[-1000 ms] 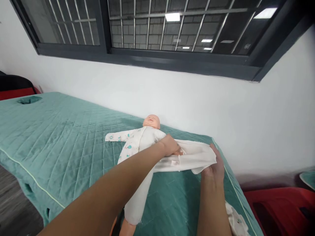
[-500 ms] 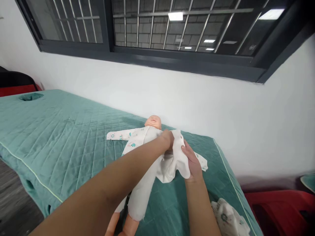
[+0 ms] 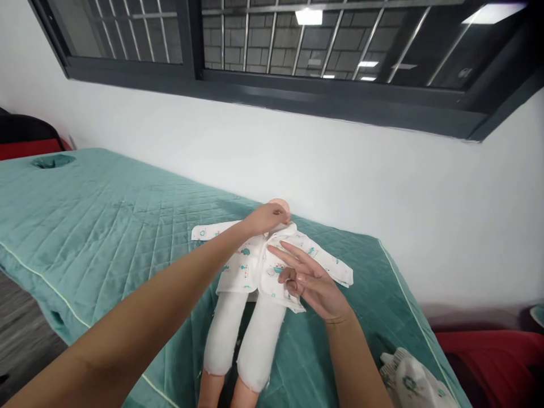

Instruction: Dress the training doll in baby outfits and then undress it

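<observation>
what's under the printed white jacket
A doll lies under the jacket; its white legs come out below the hem. Its torso, and whatever fills the sleeves, can't be seen because the jacket covers them.

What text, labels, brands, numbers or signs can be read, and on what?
None readable.
Printed top: teal motifs, no legible words.
Patterned cloth at lower right: motifs, no legible words.
Window: small pale mark at right, too blurred to read.
</observation>
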`<state>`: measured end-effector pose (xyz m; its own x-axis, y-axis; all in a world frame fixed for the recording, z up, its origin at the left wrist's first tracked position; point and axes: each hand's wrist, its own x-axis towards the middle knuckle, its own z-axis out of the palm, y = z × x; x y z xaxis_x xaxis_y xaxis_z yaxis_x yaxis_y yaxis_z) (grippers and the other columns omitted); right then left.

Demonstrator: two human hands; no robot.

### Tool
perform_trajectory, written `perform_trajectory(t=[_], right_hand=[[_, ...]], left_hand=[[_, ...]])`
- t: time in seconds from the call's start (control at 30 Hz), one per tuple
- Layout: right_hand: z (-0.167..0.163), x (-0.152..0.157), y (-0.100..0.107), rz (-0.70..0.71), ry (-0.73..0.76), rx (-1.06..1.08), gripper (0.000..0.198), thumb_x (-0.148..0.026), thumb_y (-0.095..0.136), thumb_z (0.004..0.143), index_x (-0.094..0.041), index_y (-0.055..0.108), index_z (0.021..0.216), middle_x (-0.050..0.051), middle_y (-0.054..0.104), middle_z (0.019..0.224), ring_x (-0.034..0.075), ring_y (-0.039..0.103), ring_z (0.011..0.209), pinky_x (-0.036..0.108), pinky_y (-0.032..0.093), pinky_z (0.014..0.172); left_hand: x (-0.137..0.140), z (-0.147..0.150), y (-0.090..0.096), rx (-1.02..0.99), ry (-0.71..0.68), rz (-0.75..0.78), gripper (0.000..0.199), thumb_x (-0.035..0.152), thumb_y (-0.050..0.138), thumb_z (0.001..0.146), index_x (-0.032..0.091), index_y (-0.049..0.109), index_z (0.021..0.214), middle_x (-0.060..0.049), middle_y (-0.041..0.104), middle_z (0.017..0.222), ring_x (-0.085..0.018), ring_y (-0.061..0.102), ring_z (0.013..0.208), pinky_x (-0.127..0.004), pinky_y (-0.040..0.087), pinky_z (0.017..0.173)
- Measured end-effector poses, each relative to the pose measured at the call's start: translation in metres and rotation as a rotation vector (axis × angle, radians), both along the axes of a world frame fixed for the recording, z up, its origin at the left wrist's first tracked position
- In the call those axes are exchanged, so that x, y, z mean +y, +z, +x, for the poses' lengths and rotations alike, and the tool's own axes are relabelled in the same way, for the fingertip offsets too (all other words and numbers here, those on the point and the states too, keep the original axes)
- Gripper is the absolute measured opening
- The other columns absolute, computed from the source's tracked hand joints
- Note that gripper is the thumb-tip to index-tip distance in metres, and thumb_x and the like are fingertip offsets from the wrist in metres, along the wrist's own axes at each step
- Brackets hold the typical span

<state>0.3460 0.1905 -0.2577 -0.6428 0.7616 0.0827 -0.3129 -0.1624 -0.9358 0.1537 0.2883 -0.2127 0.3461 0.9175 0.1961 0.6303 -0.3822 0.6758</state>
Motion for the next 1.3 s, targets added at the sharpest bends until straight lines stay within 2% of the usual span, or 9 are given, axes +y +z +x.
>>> perform_trajectory(t=[0.17, 0.23, 0.37, 0.47, 0.57, 0.7, 0.83, 1.07, 1.3], right_hand=[[0.000, 0.003, -0.003, -0.014, -0.020, -0.013, 0.055, -0.031, 0.070, 0.083, -0.030, 0.056, 0.137, 0.012, 0.043, 0.151, 0.017, 0.066, 0.085, 0.023, 0.049, 0.057], [0.001, 0.003, -0.004, -0.012, -0.016, -0.019, 0.056, -0.032, 0.071, 0.082, -0.029, 0.056, 0.136, 0.012, 0.043, 0.151, 0.018, 0.066, 0.086, 0.024, 0.049, 0.057], [0.004, 0.005, -0.006, 0.018, -0.036, -0.031, 0.052, -0.033, 0.073, 0.080, -0.027, 0.060, 0.130, 0.014, 0.051, 0.145, 0.020, 0.067, 0.087, 0.027, 0.051, 0.061], [0.006, 0.009, -0.009, 0.020, -0.209, 0.012, 0.038, -0.031, 0.067, 0.086, -0.027, 0.064, 0.123, 0.011, 0.057, 0.140, 0.023, 0.066, 0.106, 0.031, 0.055, 0.077], [0.006, 0.015, -0.011, 0.020, -0.384, 0.083, 0.032, -0.029, 0.064, 0.086, -0.027, 0.067, 0.117, 0.009, 0.056, 0.141, 0.025, 0.053, 0.129, 0.038, 0.050, 0.100], [0.003, 0.025, -0.017, 0.045, -0.547, 0.106, 0.028, -0.028, 0.066, 0.083, -0.025, 0.069, 0.111, 0.008, 0.058, 0.139, 0.026, 0.050, 0.133, 0.045, 0.038, 0.114], [-0.003, 0.030, -0.031, 0.155, -0.754, -0.062, 0.033, -0.028, 0.070, 0.082, -0.027, 0.068, 0.115, 0.005, 0.059, 0.137, 0.024, 0.049, 0.133, 0.047, 0.028, 0.120], [-0.018, 0.026, -0.043, 0.466, -0.686, -0.417, 0.043, -0.035, 0.061, 0.092, -0.032, 0.057, 0.134, -0.002, 0.041, 0.153, 0.021, 0.030, 0.145, 0.045, 0.019, 0.124], [-0.019, 0.022, -0.040, 0.529, -0.650, -0.512, 0.042, -0.038, 0.054, 0.096, -0.034, 0.053, 0.138, -0.004, 0.036, 0.156, 0.020, 0.028, 0.146, 0.044, 0.017, 0.124]], left_hand=[[-0.011, 0.005, -0.002, 0.148, -0.074, -0.050, 0.052, 0.051, 0.065, 0.076, 0.022, 0.062, 0.119, -0.004, 0.066, 0.122, -0.021, 0.062, 0.105, -0.026, 0.048, 0.085], [-0.010, 0.011, -0.005, 0.188, -0.044, -0.038, 0.050, 0.040, 0.066, 0.077, 0.024, 0.059, 0.123, -0.003, 0.065, 0.125, -0.022, 0.060, 0.110, -0.028, 0.047, 0.086], [-0.001, 0.018, -0.016, 0.172, 0.151, 0.037, 0.038, 0.014, 0.052, 0.081, 0.025, 0.061, 0.117, -0.004, 0.064, 0.124, -0.022, 0.059, 0.111, -0.031, 0.047, 0.088], [0.007, 0.015, -0.028, 0.083, 0.275, 0.129, 0.039, 0.005, 0.051, 0.078, 0.022, 0.063, 0.111, -0.008, 0.060, 0.120, -0.022, 0.059, 0.108, -0.032, 0.048, 0.092], [0.010, 0.008, -0.036, -0.059, 0.330, 0.181, 0.042, 0.001, 0.049, 0.077, 0.022, 0.063, 0.111, -0.007, 0.059, 0.115, -0.021, 0.058, 0.110, -0.033, 0.047, 0.096], [-0.003, -0.007, -0.043, -0.323, 0.356, 0.246, 0.028, 0.006, 0.046, 0.085, 0.021, 0.063, 0.102, -0.004, 0.064, 0.110, -0.017, 0.060, 0.107, -0.031, 0.046, 0.097], [-0.030, -0.029, -0.059, -0.445, 0.409, 0.230, 0.019, 0.019, 0.047, 0.091, 0.021, 0.064, 0.098, -0.003, 0.067, 0.108, -0.017, 0.061, 0.103, -0.030, 0.048, 0.091], [-0.069, -0.056, -0.101, -0.524, 0.541, 0.112, 0.019, 0.027, 0.046, 0.093, 0.022, 0.064, 0.099, -0.002, 0.068, 0.102, -0.018, 0.062, 0.096, -0.032, 0.048, 0.087], [-0.070, -0.059, -0.108, -0.521, 0.528, 0.052, 0.020, 0.030, 0.046, 0.092, 0.022, 0.063, 0.099, -0.002, 0.067, 0.099, -0.019, 0.062, 0.093, -0.034, 0.048, 0.087]])
